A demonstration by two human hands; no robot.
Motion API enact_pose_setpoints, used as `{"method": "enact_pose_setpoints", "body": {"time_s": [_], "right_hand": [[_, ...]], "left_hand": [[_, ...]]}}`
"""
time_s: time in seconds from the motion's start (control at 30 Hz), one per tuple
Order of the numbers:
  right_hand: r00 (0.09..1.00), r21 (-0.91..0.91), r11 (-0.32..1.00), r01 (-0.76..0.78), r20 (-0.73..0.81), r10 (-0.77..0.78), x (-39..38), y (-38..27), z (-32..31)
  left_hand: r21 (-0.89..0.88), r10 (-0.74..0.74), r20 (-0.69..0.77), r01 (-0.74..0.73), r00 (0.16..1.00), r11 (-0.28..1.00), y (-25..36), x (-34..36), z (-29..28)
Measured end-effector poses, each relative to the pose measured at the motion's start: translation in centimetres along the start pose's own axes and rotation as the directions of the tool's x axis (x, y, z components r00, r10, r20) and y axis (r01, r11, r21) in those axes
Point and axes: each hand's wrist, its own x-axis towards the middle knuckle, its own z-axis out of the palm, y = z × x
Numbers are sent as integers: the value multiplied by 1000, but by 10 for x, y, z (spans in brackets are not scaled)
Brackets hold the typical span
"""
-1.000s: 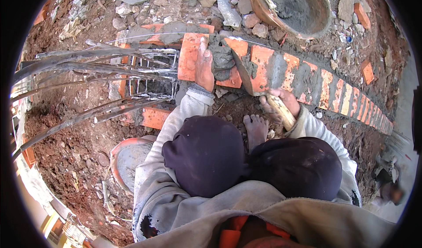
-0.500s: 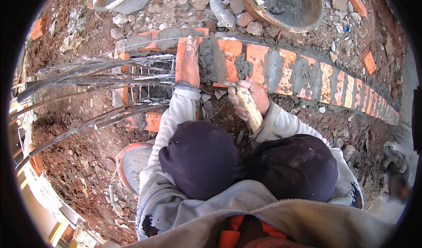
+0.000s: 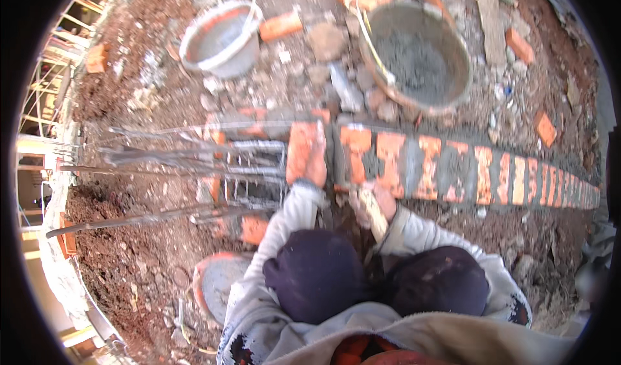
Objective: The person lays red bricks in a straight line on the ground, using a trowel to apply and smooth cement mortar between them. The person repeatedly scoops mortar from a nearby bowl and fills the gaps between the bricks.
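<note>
Two dark-clad knees [image 3: 315,274] lie nearest us, and just past them our right hand [image 3: 383,202] is closed round the handle of a trowel [image 3: 371,213]. Its blade [image 3: 335,154] seems to stand edge-on in the gap between two bricks, though blur leaves us unsure. Our left hand [image 3: 315,164] lies along the right side of one brick [image 3: 300,146], fingers stretched out; whether it grips or only presses, we cannot tell. That brick sits at the left end of the mortared row [image 3: 429,164], right beside the metal rods [image 3: 255,145]. We judge that we are at the joint, working mortar against the brick's side. The next move, as we read it, calls for a steady left hand and a blade kept clear of our fingers. Farther off stand a pale bucket [image 3: 240,66] and a tub [image 3: 467,77] holding grey mortar [image 3: 414,57], with rubble about them.
</note>
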Motion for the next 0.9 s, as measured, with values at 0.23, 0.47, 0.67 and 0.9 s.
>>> {"method": "enact_pose_setpoints", "body": {"time_s": [0.23, 0.47, 0.67, 0.9], "right_hand": [[963, -841, 536, -74, -201, -182, -47, -72, 83], [952, -643, -703, -304, -185, -243, -59, -105, 79], [926, -724, -596, -346, -365, -95, -28, -109, 50], [884, -895, 72, -440, -446, -141, -8, -133, 78]], "left_hand": [[326, -19, 77, -7, 997, 945, 36, -11, -31], [-18, -201, 53, 202, 978, 979, 27, -12, -17], [223, -208, 124, 177, 970, 959, 44, -10, -8], [88, -99, 33, 96, 995, 991, 18, -17, -23]]}}
